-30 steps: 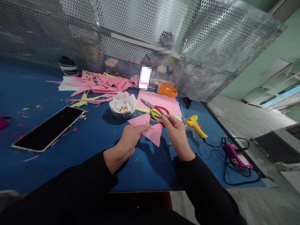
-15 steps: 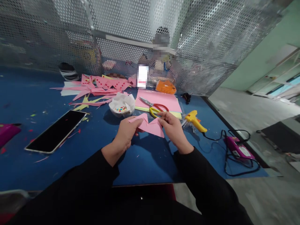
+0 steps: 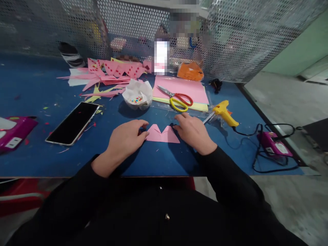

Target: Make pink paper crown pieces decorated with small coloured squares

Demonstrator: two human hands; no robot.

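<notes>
A folded piece of pink paper (image 3: 163,136) lies on the blue table, with two peaks along its far edge and a V-shaped notch between them. My left hand (image 3: 126,138) is at the paper's left end, thumb and fingers apart, the thumb tip close to or touching its corner. On the other side my right hand (image 3: 195,134) rests with curved, parted fingers just beside the right peak. Neither hand grips the paper. Beyond them, scissors (image 3: 176,98) with one red and one yellow handle lie on a stack of coloured paper (image 3: 164,84), pink sheet uppermost.
A paper-lined bowl (image 3: 138,91) holds small coloured pieces. Left are a phone (image 3: 73,123), paper cutouts (image 3: 110,70) and a purple box (image 3: 19,133). A yellow glue gun (image 3: 225,112) is wired to a purple power strip (image 3: 275,145) at right. Perforated metal mesh (image 3: 130,25) stands behind.
The pink paper, held up in both hands before, now lies flat on the table. Both hands have let go and moved apart. The view has tilted downward.
</notes>
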